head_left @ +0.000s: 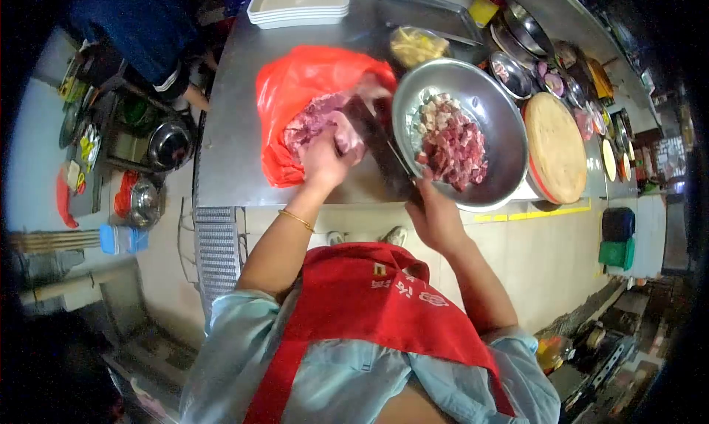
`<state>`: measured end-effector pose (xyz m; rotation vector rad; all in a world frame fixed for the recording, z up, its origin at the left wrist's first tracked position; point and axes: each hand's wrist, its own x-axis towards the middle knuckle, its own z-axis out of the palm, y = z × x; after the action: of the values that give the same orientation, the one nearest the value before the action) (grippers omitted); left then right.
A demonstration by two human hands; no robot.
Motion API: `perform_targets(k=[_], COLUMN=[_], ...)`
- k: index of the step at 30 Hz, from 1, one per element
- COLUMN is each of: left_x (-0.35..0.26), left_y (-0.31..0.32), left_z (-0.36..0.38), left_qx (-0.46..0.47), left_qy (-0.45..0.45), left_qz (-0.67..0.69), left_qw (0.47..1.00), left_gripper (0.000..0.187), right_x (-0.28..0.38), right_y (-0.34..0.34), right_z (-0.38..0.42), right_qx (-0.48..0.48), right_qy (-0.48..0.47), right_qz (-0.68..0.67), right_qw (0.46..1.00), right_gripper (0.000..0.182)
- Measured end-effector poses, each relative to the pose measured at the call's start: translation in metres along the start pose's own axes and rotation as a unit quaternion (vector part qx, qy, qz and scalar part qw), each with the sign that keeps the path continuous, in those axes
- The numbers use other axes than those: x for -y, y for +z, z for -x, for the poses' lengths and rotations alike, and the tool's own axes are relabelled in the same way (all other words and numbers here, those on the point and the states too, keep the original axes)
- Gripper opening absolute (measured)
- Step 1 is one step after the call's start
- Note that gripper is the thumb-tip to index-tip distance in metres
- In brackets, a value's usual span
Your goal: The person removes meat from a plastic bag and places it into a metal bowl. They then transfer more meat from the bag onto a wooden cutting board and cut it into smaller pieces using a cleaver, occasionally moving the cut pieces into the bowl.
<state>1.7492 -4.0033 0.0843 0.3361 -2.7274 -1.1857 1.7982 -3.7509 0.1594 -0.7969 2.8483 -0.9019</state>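
Observation:
A chunk of raw meat is in the closed fingers of my left hand, over the edge of a red plastic bag. More pink raw meat lies on the opened bag. My right hand is closed round the handle of a cleaver, whose dark blade slants up and left beside the held chunk. Right of the blade stands a large steel bowl, with chopped meat pieces heaped inside. The blade's upper end is smeared by motion.
White trays are stacked at the table's back edge, with a dark tray beside them. A bag of yellowish food sits behind the bowl. Round wooden boards lean right of it, near several pans. A person's arm shows at left.

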Motion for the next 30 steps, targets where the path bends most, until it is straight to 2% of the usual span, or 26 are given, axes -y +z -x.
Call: perform_targets(k=[1, 4, 9, 13, 16, 17, 20, 21, 24, 25, 28, 30], left_x=[-0.014, 0.002, 0.012, 0.014, 0.012, 0.014, 0.026, 0.030, 0.037, 0.035, 0.011, 0.014], left_y=[-0.010, 0.012, 0.018, 0.032, 0.044, 0.049, 0.051, 0.042, 0.027, 0.027, 0.027, 0.039], left_z=[0.004, 0.016, 0.022, 0.020, 0.024, 0.025, 0.030, 0.033, 0.039, 0.040, 0.030, 0.017], left_qx=[0.047, -0.036, -0.076, -0.085, -0.053, -0.073, -0.035, -0.038, 0.004, 0.027, 0.014, 0.044], left_qy=[-0.021, 0.060, 0.154, 0.223, 0.290, 0.295, 0.244, 0.277, 0.310, 0.301, 0.303, 0.349], left_qz=[-0.041, -0.056, -0.077, -0.181, -0.132, -0.122, -0.124, -0.127, -0.156, -0.162, -0.159, -0.159], left_qw=[0.998, 0.996, 0.982, 0.954, 0.946, 0.945, 0.961, 0.952, 0.938, 0.939, 0.940, 0.923], left_gripper=[0.039, 0.038, 0.046, 0.041, 0.045, 0.043, 0.042, 0.050, 0.054, 0.051, 0.045, 0.045], right_x=[0.001, 0.019, 0.009, 0.007, -0.002, -0.004, -0.001, 0.000, 0.002, 0.001, 0.001, 0.008], right_y=[0.002, -0.008, 0.000, 0.014, 0.016, 0.015, 0.013, 0.013, 0.016, 0.019, 0.019, 0.017], right_z=[-0.003, -0.001, 0.036, 0.053, 0.063, 0.067, 0.076, 0.078, 0.088, 0.092, 0.104, 0.110], right_qx=[-0.003, 0.053, 0.049, 0.026, 0.002, 0.008, 0.038, 0.030, 0.010, 0.007, 0.004, 0.014], right_qy=[-0.009, 0.120, 0.169, 0.177, 0.240, 0.242, 0.270, 0.273, 0.275, 0.269, 0.266, 0.280], right_qz=[0.015, 0.051, -0.015, -0.011, -0.059, -0.084, -0.058, -0.067, -0.085, -0.079, -0.091, -0.123], right_qw=[1.000, 0.990, 0.984, 0.984, 0.969, 0.967, 0.960, 0.959, 0.958, 0.960, 0.960, 0.952], right_gripper=[0.042, 0.041, 0.045, 0.041, 0.039, 0.037, 0.037, 0.037, 0.038, 0.039, 0.039, 0.038])
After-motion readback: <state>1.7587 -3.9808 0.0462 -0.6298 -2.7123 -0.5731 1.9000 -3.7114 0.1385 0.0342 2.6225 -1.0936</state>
